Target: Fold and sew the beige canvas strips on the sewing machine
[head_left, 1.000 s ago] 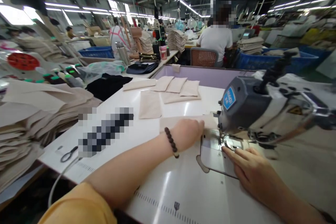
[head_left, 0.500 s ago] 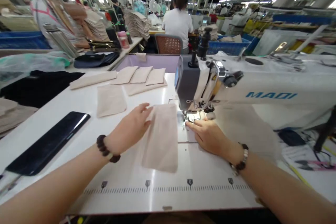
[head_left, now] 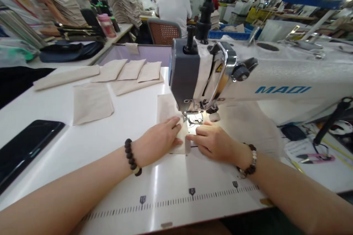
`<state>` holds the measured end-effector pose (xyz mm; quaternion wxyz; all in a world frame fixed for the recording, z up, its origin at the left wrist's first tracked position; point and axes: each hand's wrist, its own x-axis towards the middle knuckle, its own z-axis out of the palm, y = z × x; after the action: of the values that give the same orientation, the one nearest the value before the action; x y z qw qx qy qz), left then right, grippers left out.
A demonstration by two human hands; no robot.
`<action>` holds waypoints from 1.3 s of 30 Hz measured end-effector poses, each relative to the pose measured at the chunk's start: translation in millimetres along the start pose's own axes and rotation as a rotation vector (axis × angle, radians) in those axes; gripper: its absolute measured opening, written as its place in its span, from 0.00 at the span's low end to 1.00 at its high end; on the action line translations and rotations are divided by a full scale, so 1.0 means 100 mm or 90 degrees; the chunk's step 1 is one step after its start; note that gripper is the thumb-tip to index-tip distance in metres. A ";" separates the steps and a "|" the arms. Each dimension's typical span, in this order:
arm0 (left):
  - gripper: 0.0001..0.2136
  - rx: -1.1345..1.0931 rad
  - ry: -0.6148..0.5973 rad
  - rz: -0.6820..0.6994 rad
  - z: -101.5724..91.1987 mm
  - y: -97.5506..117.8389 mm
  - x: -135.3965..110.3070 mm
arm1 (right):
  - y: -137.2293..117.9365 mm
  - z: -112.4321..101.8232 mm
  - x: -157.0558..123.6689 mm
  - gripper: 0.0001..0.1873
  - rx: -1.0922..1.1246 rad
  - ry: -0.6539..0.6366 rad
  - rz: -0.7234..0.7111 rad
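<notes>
Head view looks down on a beige fabric piece (head_left: 167, 109) lying on the glossy white worktop (head_left: 104, 161), folded or doubled at the near end and running under the presser foot (head_left: 196, 118) of a grey-and-white MAQI industrial sewing machine (head_left: 275, 77); the left hand (head_left: 157, 142) rests on the cloth just left of the needle, its fingers (head_left: 174, 125) flat and extended, pressing down without pinching; the right hand (head_left: 212, 141) lies just right of the cloth, its fingers (head_left: 200, 130) likewise open and pressing, tips near the needle plate; dark beaded bracelets circle both wrists; further left lie several flat beige fabric pieces (head_left: 131, 69) and a black glossy phone (head_left: 27, 150); pink-handled thread snips (head_left: 316, 158) sit right of the machine; beyond, a co-worker in a white shirt (head_left: 173, 9) sits on a woven-backed chair (head_left: 164, 31).
</notes>
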<state>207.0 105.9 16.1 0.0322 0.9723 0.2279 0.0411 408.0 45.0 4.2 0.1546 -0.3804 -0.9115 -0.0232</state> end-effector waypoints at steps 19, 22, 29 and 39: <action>0.18 0.068 0.020 -0.033 0.07 0.04 0.01 | -0.03 0.03 0.03 0.16 -0.015 -0.009 0.013; 0.17 0.101 0.000 -0.080 0.04 0.09 -0.02 | -0.03 0.03 0.04 0.16 -0.008 -0.029 0.013; 0.18 0.100 0.003 -0.032 0.08 -0.05 0.14 | -0.03 0.04 0.07 0.14 -0.035 -0.036 0.118; 0.18 -0.001 0.038 0.023 0.09 -0.13 0.11 | -0.04 0.04 0.03 0.16 -0.037 -0.004 0.078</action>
<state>212.1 122.5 7.4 0.0255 0.9746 0.2111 0.0710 402.0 45.2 1.8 0.1419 -0.4399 -0.8859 -0.0392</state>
